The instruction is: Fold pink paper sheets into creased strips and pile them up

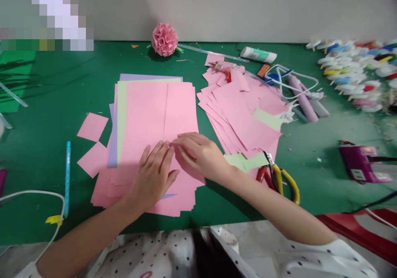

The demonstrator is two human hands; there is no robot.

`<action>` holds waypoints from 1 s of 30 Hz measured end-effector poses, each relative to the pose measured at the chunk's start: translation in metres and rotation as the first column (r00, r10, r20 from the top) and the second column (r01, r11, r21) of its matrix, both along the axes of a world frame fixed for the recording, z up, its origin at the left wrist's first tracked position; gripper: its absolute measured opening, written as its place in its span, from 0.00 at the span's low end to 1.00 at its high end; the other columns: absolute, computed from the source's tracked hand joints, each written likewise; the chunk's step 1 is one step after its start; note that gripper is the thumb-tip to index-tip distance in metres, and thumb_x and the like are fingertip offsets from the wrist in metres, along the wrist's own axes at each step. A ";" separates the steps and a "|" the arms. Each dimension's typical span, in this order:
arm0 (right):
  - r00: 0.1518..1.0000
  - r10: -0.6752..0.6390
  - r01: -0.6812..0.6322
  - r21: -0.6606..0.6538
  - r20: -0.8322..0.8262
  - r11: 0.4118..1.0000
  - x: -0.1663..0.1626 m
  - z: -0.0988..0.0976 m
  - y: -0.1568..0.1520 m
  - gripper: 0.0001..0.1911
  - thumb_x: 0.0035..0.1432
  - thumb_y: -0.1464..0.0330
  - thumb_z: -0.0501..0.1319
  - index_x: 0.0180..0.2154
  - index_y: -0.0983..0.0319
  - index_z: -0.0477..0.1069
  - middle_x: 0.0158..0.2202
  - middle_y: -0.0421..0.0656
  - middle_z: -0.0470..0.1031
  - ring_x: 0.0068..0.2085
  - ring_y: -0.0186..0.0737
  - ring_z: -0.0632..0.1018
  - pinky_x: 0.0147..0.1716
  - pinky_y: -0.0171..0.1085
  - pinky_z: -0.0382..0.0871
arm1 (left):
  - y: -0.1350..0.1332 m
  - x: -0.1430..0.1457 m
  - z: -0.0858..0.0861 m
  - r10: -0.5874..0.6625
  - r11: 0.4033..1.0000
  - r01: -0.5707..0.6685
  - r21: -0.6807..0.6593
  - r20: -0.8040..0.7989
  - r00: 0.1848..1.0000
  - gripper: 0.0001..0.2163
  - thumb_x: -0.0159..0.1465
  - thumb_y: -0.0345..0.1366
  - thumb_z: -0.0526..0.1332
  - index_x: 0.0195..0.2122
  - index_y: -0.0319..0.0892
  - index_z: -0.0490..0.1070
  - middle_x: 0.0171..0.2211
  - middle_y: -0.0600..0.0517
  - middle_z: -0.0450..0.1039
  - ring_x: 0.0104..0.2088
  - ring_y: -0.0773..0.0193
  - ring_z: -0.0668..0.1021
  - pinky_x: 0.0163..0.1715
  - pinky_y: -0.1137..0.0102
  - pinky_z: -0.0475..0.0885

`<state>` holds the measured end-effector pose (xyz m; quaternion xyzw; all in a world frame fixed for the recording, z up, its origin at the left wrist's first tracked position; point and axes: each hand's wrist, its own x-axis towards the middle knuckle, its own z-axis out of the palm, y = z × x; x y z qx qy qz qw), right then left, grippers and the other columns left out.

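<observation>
A sheet of pink paper (145, 108) lies on top of a paper stack in front of me, a straight edge or crease running down it. My left hand (155, 172) rests flat on the pink paper with its fingers stretched out. Close to its fingertips, my right hand (201, 154) has bent fingers drawn together, their tips at the paper along the lower end of that line. The undersides of those fingers are hidden. Lilac paper (113, 146) and pale green paper (122, 104) show under the pink sheet's left side.
Two pink squares (93, 127) and a blue pen (67, 174) lie to the left. A pink paper ball (165, 39) stands at the back. Right are loose pink sheets (235, 112), pliers (279, 181), a glue gun (302, 98), a purple box-shaped item (356, 162) and several white-and-coloured pieces (356, 71).
</observation>
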<state>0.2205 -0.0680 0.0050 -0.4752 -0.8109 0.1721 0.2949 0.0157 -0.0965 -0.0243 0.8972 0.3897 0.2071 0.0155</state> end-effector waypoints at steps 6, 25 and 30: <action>0.998 0.006 0.000 -0.103 0.065 0.995 -0.003 0.004 0.009 0.08 0.67 0.71 0.60 0.38 0.61 0.79 0.38 0.45 0.83 0.39 0.41 0.80 0.38 0.39 0.75 | 0.001 -0.001 0.001 -0.122 0.991 0.121 0.055 0.024 0.992 0.23 0.70 0.35 0.60 0.65 0.32 0.64 0.58 0.38 0.76 0.64 0.52 0.74 0.68 0.55 0.64; 0.898 0.128 -0.131 -0.021 0.420 0.991 -0.014 0.007 0.045 0.15 0.65 0.79 0.55 0.31 0.62 0.76 0.32 0.46 0.76 0.35 0.42 0.70 0.35 0.41 0.65 | -0.003 0.003 0.014 -0.201 0.974 0.191 -0.125 -0.072 0.977 0.21 0.74 0.40 0.54 0.62 0.32 0.69 0.63 0.41 0.73 0.64 0.50 0.73 0.69 0.54 0.60; 0.914 0.080 -0.091 0.011 0.397 0.996 -0.017 0.006 0.062 0.16 0.67 0.78 0.54 0.32 0.64 0.78 0.34 0.48 0.77 0.36 0.42 0.70 0.36 0.40 0.67 | -0.004 0.002 0.013 -0.198 0.976 0.191 -0.107 -0.060 0.978 0.21 0.73 0.41 0.56 0.61 0.30 0.69 0.63 0.39 0.73 0.64 0.49 0.73 0.69 0.53 0.58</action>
